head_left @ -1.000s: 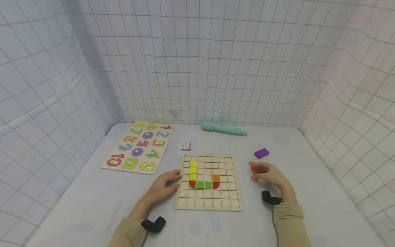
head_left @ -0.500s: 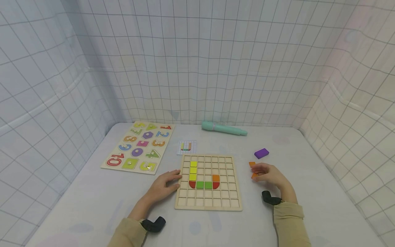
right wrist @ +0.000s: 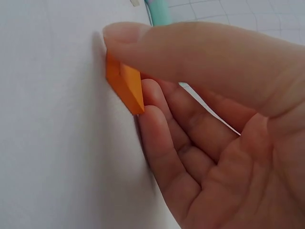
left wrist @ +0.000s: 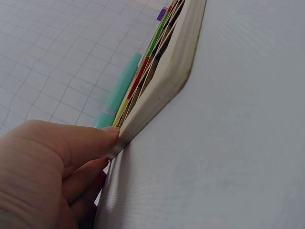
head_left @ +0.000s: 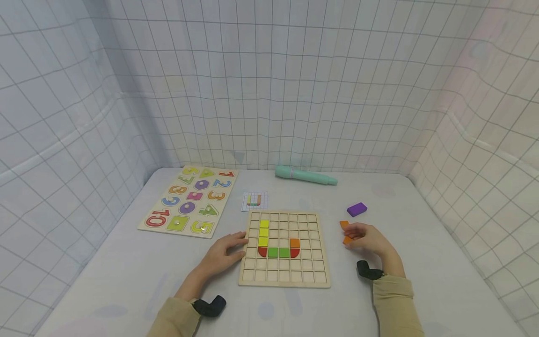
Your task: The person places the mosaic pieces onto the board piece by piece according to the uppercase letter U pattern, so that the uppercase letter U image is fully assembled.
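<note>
In the head view, the left hand point(head_left: 222, 255) rests its fingertips and thumb against the left edge of a wooden grid board point(head_left: 284, 284). Up close in the left wrist view, the thumb touches the board's side point(left wrist: 157, 95). The board carries yellow point(head_left: 263, 232), green point(head_left: 273, 252), red point(head_left: 295, 253) and orange point(head_left: 294, 243) pieces in a U-like line. Right of the board, the right hand point(head_left: 368, 238) pinches an orange block point(right wrist: 126, 83) between thumb and fingers, at the table surface. A second orange block point(head_left: 344, 224) lies just beyond its fingertips.
A purple block point(head_left: 357, 209) lies behind the right hand. Behind the board are a small pattern card point(head_left: 254, 201) and a teal pen-like tube point(head_left: 305, 175). A number puzzle board point(head_left: 185, 201) lies at the left. Gridded cloth walls point(head_left: 269, 93) enclose the table.
The orange block at the right hand's thumb has turned and shifted slightly as the fingers moved a little. The left hand and the board stay put.
</note>
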The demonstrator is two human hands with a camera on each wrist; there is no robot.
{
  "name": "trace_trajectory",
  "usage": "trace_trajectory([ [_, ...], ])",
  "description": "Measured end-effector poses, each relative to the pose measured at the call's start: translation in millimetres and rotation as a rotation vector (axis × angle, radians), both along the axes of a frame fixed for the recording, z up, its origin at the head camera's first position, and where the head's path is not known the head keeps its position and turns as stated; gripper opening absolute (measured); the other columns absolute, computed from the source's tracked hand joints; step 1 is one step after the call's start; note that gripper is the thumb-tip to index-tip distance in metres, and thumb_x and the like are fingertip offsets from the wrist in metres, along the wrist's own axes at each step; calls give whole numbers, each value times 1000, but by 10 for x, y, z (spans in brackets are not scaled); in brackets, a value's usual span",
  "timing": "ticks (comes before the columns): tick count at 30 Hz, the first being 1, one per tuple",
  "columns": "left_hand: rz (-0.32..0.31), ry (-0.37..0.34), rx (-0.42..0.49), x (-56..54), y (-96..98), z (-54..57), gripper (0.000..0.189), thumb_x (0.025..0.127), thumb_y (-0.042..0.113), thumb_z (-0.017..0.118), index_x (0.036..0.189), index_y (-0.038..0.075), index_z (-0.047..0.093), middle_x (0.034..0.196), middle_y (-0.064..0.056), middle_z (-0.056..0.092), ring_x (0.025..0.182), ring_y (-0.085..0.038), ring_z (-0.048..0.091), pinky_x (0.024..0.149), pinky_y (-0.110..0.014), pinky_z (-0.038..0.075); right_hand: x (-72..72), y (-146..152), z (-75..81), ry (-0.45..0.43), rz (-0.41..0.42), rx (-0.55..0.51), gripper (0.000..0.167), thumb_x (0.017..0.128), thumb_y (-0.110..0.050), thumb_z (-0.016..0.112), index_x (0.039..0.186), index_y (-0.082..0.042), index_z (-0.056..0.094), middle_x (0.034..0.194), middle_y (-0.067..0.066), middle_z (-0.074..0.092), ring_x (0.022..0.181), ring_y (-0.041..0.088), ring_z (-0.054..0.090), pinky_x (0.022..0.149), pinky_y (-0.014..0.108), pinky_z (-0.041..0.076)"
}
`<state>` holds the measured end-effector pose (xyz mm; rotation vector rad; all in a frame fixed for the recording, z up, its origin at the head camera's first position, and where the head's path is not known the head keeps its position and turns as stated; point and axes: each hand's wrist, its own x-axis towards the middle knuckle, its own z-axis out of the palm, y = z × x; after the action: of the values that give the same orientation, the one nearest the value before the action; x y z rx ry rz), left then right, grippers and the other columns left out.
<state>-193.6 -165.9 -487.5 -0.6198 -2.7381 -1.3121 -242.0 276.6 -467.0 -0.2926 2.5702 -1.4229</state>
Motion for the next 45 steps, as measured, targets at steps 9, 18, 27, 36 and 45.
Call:
trace_trajectory([
  [9, -8, -2, 3, 5, 3, 9, 35, 86, 16, 67, 119, 4, 64, 136, -10, 51, 130, -31, 41, 112, -49, 25, -20, -11, -33, 23, -23, 56, 43, 69, -4, 79, 109, 4, 63, 102, 10, 66, 93, 21, 59, 80, 28, 50],
  [18, 2, -19, 5, 4, -5, 8, 35, 86, 15, 67, 120, 5, 63, 137, -10, 50, 131, -31, 40, 112, -49, 25, -34, -131, 22, 56, -35, 74, 37, 69, -1, 76, 103, 3, 63, 97, 9, 65, 91, 22, 59, 80, 30, 50],
  [27, 1, -14, 11, 0, -14, -13, 35, 86, 17, 67, 120, 7, 64, 137, -9, 50, 131, -31, 40, 111, -49, 26, -81, -276, 58, 115, 42, -51, 39, 74, 1, 73, 110, 6, 59, 106, 18, 64, 99, 30, 61, 88, 36, 52],
  [36, -7, 1, 10, -5, -14, -30, 35, 86, 17, 67, 120, 6, 64, 136, -10, 51, 130, -31, 41, 111, -49, 26, -122, -595, 115, 160, 96, -166, 38, 77, 0, 73, 112, 5, 59, 108, 19, 63, 101, 30, 60, 90, 36, 50],
  [45, -9, 11, 11, -4, -18, -21, 35, 86, 18, 67, 120, 6, 64, 136, -10, 51, 130, -31, 41, 112, -48, 25, -163, -981, 314, 168, 268, -142, 36, 77, 6, 71, 108, 14, 56, 104, 26, 62, 99, 38, 59, 89, 46, 51],
])
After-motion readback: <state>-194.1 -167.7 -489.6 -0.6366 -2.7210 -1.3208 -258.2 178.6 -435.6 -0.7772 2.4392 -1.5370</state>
